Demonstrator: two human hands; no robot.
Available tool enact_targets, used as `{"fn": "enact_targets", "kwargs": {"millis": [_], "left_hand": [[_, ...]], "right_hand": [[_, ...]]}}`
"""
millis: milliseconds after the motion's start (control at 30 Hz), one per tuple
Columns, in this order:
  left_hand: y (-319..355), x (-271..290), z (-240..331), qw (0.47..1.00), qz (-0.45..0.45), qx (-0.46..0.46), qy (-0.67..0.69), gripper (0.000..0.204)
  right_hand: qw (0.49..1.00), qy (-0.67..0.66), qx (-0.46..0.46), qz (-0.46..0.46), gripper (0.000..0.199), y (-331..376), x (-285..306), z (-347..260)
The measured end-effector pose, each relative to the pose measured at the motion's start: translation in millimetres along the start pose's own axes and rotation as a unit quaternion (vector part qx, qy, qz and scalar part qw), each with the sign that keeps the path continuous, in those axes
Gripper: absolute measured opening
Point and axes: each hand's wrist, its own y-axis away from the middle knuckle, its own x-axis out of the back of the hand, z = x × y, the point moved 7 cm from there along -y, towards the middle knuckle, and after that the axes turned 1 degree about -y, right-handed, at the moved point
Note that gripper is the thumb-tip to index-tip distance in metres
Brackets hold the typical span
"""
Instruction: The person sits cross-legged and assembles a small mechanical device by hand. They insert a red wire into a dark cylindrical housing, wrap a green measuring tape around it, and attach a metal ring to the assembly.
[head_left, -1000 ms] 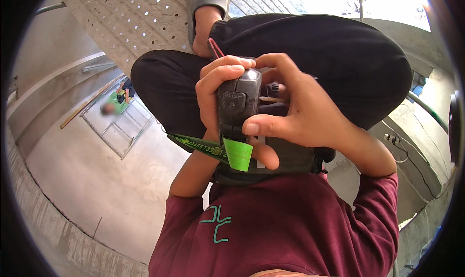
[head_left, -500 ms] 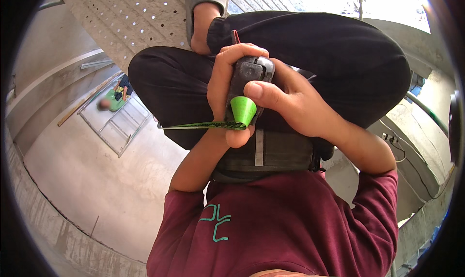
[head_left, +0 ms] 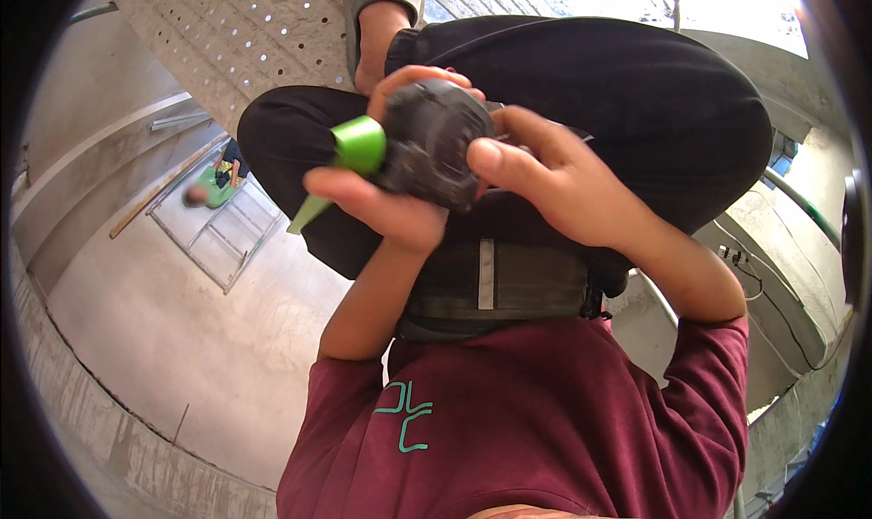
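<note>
A dark round tool point(head_left: 431, 142) with a green nozzle point(head_left: 356, 147) sits between both hands, nozzle pointing left. The left hand point(head_left: 381, 206) cups it from below; the right hand point(head_left: 545, 178) grips its right side. Fingers hide its far face. Beneath the hands lie concrete floor point(head_left: 182, 337) and a perforated panel point(head_left: 263, 38).

far below us a concrete floor point(head_left: 182, 337) spreads out, with a metal frame point(head_left: 213, 237) lying flat on it. beside the frame we see a person in a green vest point(head_left: 213, 187), blurred. a long wooden plank point(head_left: 159, 192) lies near the wall. a perforated panel point(head_left: 245, 38) rises ahead, and cables point(head_left: 745, 269) trail across a concrete ledge on our right.
</note>
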Motion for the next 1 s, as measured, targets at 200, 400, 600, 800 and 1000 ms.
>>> {"fn": "enact_targets", "kwargs": {"millis": [200, 400, 600, 800, 1000], "left_hand": [[10, 0, 2, 0.989, 0.079, 0.126, 0.013, 0.122], [19, -5, -4, 0.983, 0.028, 0.179, -0.035, 0.109], [17, -14, -2, 0.979, 0.043, 0.186, -0.071, 0.101], [16, -13, -4, 0.971, 0.029, 0.198, -0.129, 0.1], [16, -8, -9, 0.968, 0.08, 0.231, -0.065, 0.104]], "right_hand": [[0.934, 0.288, 0.198, 0.071, 0.099, 12, 5, -43], [0.93, 0.336, 0.144, 0.042, 0.09, 5, 6, -40], [0.93, 0.331, 0.154, 0.048, 0.087, 7, 5, -40], [0.949, 0.298, 0.102, 0.022, 0.082, 8, 7, -35], [0.946, 0.304, 0.105, 0.032, 0.075, 5, 9, -35]]}}
